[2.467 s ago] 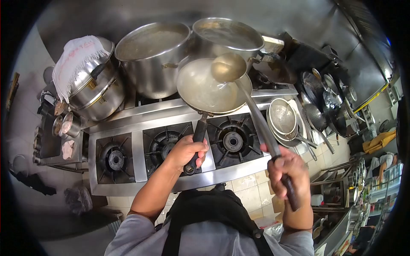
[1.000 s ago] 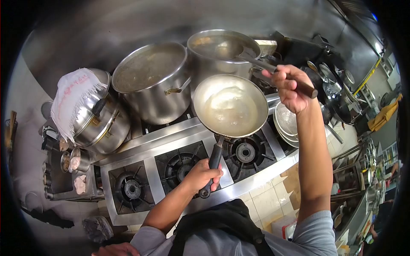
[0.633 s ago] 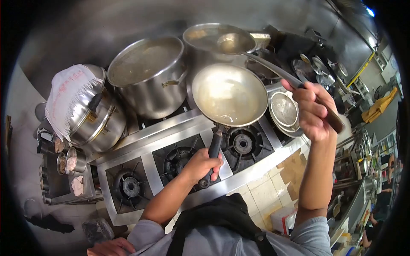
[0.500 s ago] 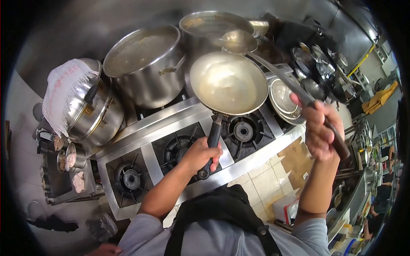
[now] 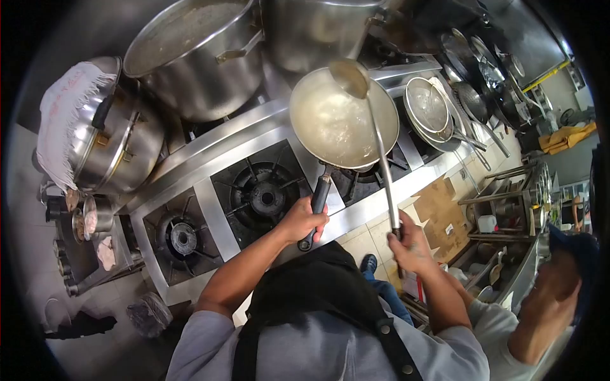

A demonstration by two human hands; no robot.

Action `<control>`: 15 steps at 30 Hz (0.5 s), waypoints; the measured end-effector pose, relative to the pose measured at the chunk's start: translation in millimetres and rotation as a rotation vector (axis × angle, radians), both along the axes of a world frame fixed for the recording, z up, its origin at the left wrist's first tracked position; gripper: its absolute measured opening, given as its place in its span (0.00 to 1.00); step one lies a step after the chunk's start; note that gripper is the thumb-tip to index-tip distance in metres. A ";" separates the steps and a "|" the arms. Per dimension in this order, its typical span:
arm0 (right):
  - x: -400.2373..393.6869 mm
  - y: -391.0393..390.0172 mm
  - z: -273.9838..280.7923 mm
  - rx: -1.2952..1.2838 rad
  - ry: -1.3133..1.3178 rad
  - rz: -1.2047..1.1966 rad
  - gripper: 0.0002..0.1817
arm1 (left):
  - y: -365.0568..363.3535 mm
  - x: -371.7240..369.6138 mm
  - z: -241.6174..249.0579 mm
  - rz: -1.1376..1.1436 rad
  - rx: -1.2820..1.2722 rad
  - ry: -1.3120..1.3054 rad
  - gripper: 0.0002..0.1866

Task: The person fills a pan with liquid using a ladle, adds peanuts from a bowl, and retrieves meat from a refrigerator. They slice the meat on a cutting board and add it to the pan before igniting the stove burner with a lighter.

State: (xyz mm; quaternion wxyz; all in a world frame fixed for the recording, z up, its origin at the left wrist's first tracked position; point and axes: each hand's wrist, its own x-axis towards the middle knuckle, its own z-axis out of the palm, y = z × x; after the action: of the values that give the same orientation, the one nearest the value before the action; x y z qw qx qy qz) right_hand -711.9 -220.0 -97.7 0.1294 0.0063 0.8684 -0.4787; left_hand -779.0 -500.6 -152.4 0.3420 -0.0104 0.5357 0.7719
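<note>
My left hand (image 5: 304, 221) is wrapped round the black handle of a frying pan (image 5: 302, 141), which is over the right-hand burner. Pale, cloudy liquid (image 5: 340, 120) with a bubbly surface fills much of the pan. In my right hand (image 5: 410, 244) is the dark grip of a long ladle (image 5: 381, 143). Its bowl overlaps the pan's far right rim, tilted with the rounded side towards me. The two other burners (image 5: 264, 197) to the left have nothing standing on them.
Large stockpots (image 5: 203, 79) stand behind the burners. A lidded pot (image 5: 121, 152) with a white cloth (image 5: 67, 120) is at left. Strainers (image 5: 427, 108) lie right of the pan. A person in a dark cap (image 5: 559, 273) is close on my right, beside a shelf rack (image 5: 508, 203).
My right hand has come down and left, and the ladle's bowl has moved from the stockpot to over the pan. A person has come into view at right. The camera view has shifted.
</note>
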 end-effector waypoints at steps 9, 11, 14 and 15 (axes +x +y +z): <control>49.7 -16.6 -186.8 0.148 0.076 0.019 0.26 | 12.2 8.4 -78.1 -0.086 -0.074 -0.074 0.09; 43.2 -35.1 -175.2 0.106 0.076 -0.023 0.24 | 15.7 6.3 -83.9 -0.103 -0.088 -0.096 0.08; 12.4 -56.9 -145.8 -0.092 0.166 -0.102 0.19 | 28.0 4.1 -93.2 -0.137 -0.048 -0.129 0.09; 2.2 -62.5 -141.1 -0.090 0.163 -0.110 0.19 | 33.5 3.5 -97.7 -0.136 -0.025 -0.135 0.09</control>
State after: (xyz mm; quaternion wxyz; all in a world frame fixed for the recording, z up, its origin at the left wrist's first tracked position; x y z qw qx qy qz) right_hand -709.6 -282.5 -238.8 0.0319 0.0093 0.8520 -0.5224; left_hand -775.5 -467.2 -250.1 0.4291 -0.0303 0.5206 0.7375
